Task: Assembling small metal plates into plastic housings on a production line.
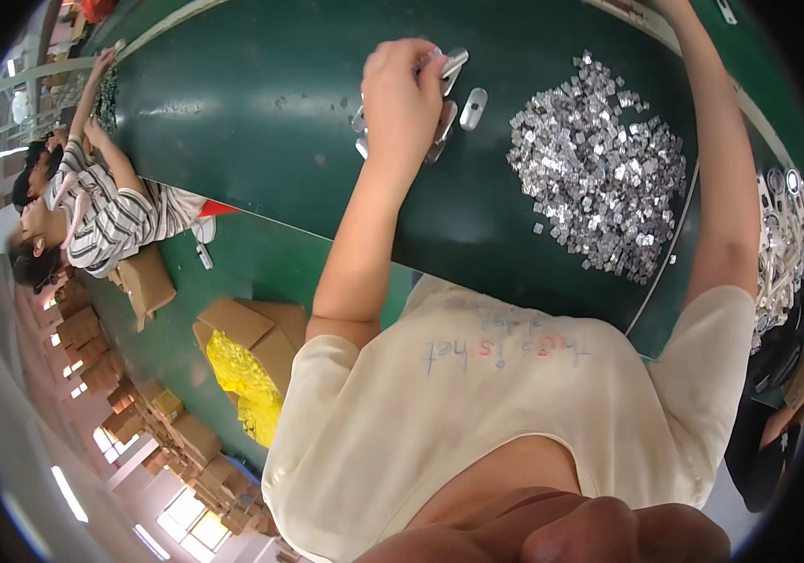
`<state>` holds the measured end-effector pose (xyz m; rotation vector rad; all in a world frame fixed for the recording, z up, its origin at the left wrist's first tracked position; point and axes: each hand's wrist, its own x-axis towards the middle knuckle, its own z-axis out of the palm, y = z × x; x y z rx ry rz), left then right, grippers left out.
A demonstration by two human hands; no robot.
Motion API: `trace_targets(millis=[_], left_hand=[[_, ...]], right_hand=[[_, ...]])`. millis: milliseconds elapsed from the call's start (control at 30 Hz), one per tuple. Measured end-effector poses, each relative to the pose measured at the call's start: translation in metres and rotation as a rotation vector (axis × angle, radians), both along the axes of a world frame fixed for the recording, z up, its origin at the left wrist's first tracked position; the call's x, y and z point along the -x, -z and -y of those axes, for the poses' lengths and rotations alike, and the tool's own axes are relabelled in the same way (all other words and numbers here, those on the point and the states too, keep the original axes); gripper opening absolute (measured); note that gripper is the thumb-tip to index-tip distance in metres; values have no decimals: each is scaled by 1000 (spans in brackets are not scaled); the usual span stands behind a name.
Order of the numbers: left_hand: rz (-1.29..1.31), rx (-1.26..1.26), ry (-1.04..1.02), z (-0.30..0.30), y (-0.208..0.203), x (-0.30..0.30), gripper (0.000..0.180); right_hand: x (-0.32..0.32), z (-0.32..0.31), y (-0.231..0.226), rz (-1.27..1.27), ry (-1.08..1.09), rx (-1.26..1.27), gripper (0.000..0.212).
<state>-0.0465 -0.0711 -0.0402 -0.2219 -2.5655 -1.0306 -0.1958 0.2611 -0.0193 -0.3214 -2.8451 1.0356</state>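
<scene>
My left hand [403, 98] is over the dark green table, its fingers closed on an oblong silver metal piece [455, 62]. Several similar rounded metal pieces lie under and around this hand, partly covered by it. One of them, an oblong metal piece with a dark hole [474, 109], rests just to the right. A large heap of small square metal pieces [599, 178] is spread farther right, between my two arms. My right forearm [721, 159] stretches up past the heap to the far edge, and the hand itself is cut off by the picture's upper border.
Long pale metal parts with round ends [781, 239] are heaped at the far right. Another person in a striped shirt [111, 220] works at the table's left. An open cardboard box [275, 328] with a yellow plastic bag [244, 375] stands on the floor, near stacked cartons.
</scene>
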Motion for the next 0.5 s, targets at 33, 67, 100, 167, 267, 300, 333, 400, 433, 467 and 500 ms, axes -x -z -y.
trace_targets(millis=[33,67,100,167,267,300,333,400,433,467,500], left_hand=[[5,55,47,1,4,4,14],[12,103,102,-3,9,9,13],[-25,173,179,-10,14,13,13],[55,271,236,-26,15,18,16],[196,409,226,-5,5,7,19],[150,398,228,-1,-2,2,19],[240,408,223,2,-6,2,26],[218,313,274,-5,-22,2,41],[70,123,386,-4,-45,2,47],[-66,-61,467,2,-77,0,54],[-210,-213,518,2,-112,-5,56]], right_hand=[[9,-2,2,36,18,-63,43],[12,-7,8,74,47,-133,44],[6,-17,19,-63,63,-434,44],[-12,-49,30,-169,-100,-570,48],[-115,49,-48,-171,-489,273,56],[-158,75,-86,-318,-592,469,55],[-185,87,-115,-515,-673,462,62],[-219,81,-150,-683,-627,332,74],[-243,85,-155,-699,-588,342,72],[-254,73,-151,-712,-571,374,71],[-246,76,-152,-724,-536,393,70]])
